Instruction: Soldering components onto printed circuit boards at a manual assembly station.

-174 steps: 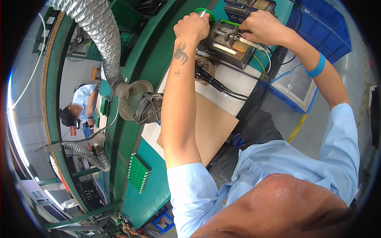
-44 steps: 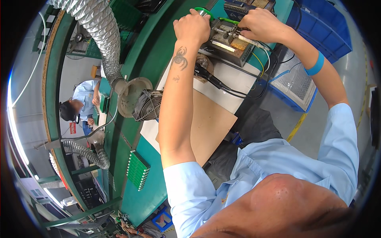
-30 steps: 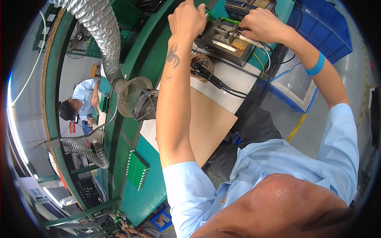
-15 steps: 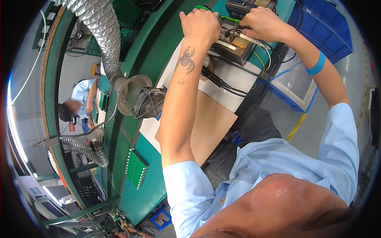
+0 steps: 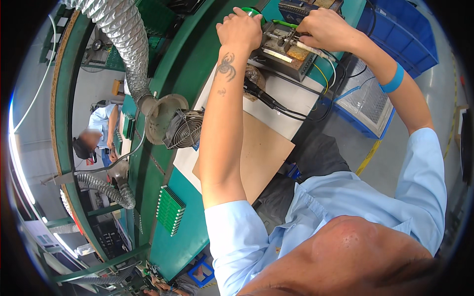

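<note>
My left hand [image 5: 240,30] is at the top of the bench with its fingers curled over a green round piece [image 5: 253,13], which looks like a spool rim and is partly hidden. To its right, my right hand [image 5: 323,29] is closed above a small dark metal bench device [image 5: 281,42] with worn metal fittings. A slim green piece [image 5: 285,23] runs up to the right fingertips. Just under them lies a white rod-like handle [image 5: 310,48] with a cord. What the right fingers grip is hidden.
A black-handled tool [image 5: 261,93] with cables lies below the device, near brown board [image 5: 264,153]. A small fan [image 5: 186,129] and an extraction duct [image 5: 165,111] stand left of my left forearm. Stacked green circuit boards [image 5: 170,209] are lower left; blue crates [image 5: 402,37] stand right.
My left hand has moved left and slightly down, away from the device, showing more of its top and of the green round piece. My right hand stays nearly still.
</note>
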Demonstrator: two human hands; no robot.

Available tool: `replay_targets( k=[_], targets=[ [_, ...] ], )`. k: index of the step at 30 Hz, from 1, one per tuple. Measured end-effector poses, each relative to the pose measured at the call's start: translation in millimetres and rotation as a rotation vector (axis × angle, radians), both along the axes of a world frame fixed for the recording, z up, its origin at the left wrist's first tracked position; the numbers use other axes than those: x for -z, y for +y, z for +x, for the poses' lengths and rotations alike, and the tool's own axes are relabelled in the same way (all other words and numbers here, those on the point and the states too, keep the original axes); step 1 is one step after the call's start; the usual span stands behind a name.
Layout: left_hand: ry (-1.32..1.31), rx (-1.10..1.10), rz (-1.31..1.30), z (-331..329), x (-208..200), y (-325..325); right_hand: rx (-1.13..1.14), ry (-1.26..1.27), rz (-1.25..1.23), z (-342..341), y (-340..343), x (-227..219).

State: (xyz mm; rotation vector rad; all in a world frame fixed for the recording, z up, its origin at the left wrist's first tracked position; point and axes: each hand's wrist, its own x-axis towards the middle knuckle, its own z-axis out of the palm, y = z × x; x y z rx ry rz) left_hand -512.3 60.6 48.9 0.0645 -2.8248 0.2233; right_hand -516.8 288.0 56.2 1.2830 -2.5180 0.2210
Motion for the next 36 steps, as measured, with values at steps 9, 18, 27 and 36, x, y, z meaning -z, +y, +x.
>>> replay_targets(
  k=[9,18,27,36],
  targets=[
    [-0.137,0.070,0.144,18.4,-52.4,33.3,0.015,-0.024,-0.002,1.1,2.8,0.4],
    [0.026,-0.029,0.089,0.4,0.8,-4.9,-0.019,-0.001,-0.007,0.8,1.3,0.4],
    [-0.205,0.038,-0.079,27.0,-44.1,40.8,0.000,-0.008,-0.025,1.0,5.7,2.4],
    [-0.034,-0.049,0.073,1.2,-1.4,-12.0,-0.019,0.008,-0.007,1.1,-2.1,-0.5]
  ],
)
